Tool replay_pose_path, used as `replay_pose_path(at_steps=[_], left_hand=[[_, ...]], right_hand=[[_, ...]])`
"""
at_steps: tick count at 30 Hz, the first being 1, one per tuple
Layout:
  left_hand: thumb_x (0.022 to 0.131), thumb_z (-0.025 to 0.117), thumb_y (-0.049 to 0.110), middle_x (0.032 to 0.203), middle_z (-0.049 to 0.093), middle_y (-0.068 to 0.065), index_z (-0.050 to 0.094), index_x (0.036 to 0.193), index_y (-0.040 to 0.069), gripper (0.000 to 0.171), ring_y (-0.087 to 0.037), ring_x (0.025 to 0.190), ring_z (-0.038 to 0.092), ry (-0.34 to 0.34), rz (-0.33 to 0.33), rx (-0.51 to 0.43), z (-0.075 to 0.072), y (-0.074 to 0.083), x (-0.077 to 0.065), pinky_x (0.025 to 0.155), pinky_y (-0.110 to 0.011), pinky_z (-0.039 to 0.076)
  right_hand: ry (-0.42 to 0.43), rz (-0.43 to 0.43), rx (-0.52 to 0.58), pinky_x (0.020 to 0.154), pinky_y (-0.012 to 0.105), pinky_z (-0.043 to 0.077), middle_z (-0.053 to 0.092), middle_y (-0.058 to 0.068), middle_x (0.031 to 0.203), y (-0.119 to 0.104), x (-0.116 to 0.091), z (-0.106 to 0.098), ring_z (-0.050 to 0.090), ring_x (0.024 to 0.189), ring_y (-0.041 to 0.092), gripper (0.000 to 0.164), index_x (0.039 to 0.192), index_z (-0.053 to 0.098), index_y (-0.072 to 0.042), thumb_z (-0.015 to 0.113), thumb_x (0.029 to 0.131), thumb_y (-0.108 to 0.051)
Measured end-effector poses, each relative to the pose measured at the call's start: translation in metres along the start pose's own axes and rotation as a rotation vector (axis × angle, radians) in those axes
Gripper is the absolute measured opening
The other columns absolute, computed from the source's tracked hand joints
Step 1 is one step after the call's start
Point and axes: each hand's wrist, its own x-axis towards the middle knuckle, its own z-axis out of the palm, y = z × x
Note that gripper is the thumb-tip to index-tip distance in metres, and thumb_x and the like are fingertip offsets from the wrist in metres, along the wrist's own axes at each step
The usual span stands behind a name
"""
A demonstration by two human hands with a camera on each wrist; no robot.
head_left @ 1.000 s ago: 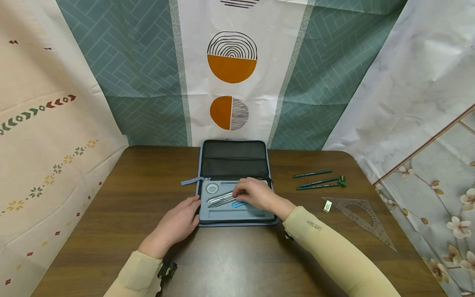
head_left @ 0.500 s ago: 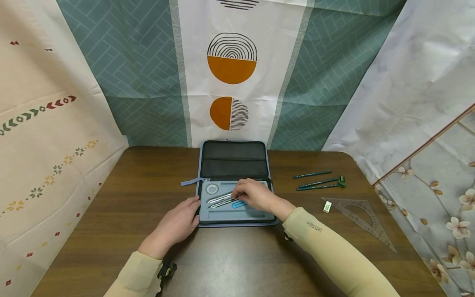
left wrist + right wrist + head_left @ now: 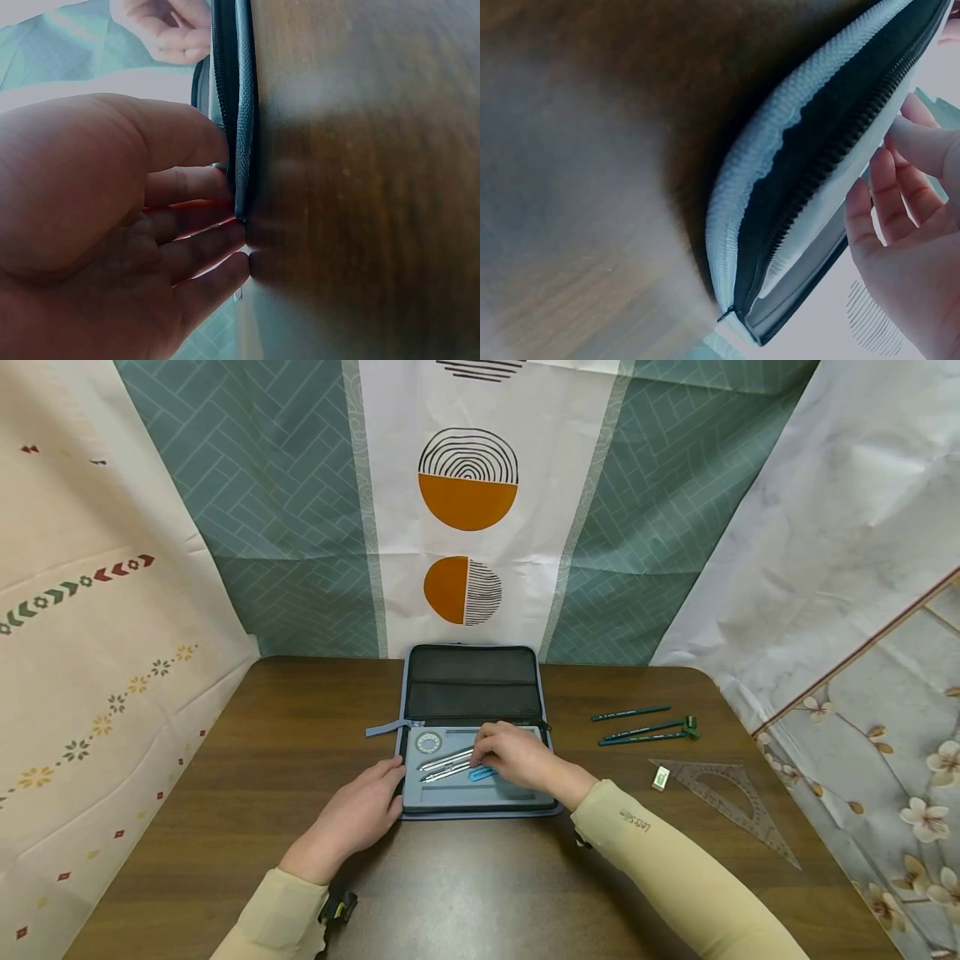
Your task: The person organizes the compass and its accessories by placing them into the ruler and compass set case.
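Note:
A blue-edged zip case (image 3: 480, 816) lies open on the table, its dark lid folded back. In its pale blue-grey tray (image 3: 525, 735) are a round white dial-like disc (image 3: 429, 742), a small light-blue piece (image 3: 482, 773) and a silver compass (image 3: 446, 768) with two long legs. My right hand (image 3: 517, 753) reaches over the tray and pinches the right end of the compass; its fingertips partly hide that end. My left hand (image 3: 360, 806) rests with fairly straight fingers against the case's left edge, which the left wrist view shows as a zipped rim (image 3: 244, 112).
Right of the case lie several dark green pencils (image 3: 633, 713), with a green sharpener (image 3: 691, 727) at their ends. Nearer are a white-and-green eraser (image 3: 661, 778) and a clear set square (image 3: 738, 797). A blue zip strap (image 3: 384, 727) sticks out left. Curtains border the table.
My right hand has shifted slightly over the tray, and the compass legs now lie a little further apart. My left hand stays at the case's edge.

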Motion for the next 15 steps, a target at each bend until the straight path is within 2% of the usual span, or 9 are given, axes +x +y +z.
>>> replay_pose_path(at_steps=[15], left_hand=[[0.104, 0.071, 0.008, 0.158, 0.056, -0.029, 0.063, 0.144, -0.013, 0.045, -0.046, 0.146, 0.055, -0.011, 0.009, -0.010, 0.0008, -0.0005, 0.0017, 0.119, -0.058, 0.047]], right_hand=[[0.031, -0.060, -0.023, 0.100, 0.040, 0.058, 0.073, 0.000, 0.122, 0.0020, -0.0048, 0.0000, 0.067, 0.116, 0.023, 0.018, 0.112, 0.083, -0.016, 0.075, 0.104, -0.001]])
